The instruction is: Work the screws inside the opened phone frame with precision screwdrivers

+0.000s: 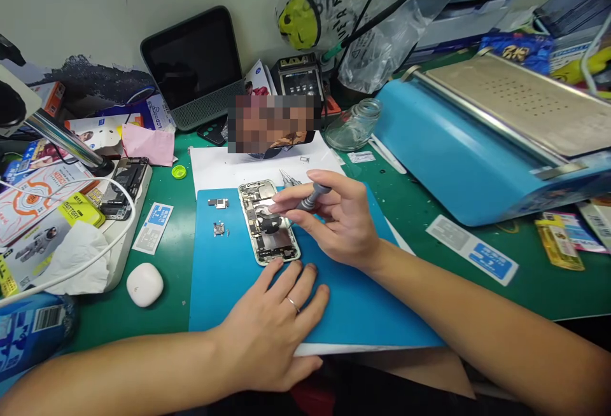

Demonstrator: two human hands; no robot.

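One white rounded case (144, 284) sits on the green desk (176, 301) at your left, just beside the blue mat (214, 289). Next, on the mat's left side, lie two small loose parts (218, 203), one nearer you than the other, both apart from the phone (281, 238). That phone lies flat, innards up, on the mat in front of you. Judging by this, the work is partway: the phone is open and its inside bare, yet boards and a dark piece are in the housing, and no cover lies over them. Whether the loose parts belong to it, you cannot tell from this view.

Your left hand (281, 320) rests palm down at the phone's near end, grasping nothing, fingers spread, the index fingertip seemingly against the edge. Further right, your right hand (351, 225) is raised above the mat, pinching a grey screwdriver (312, 200) between thumb and fingers. The tool slants down leftward over the phone; contact at its tip is too fine to make out.
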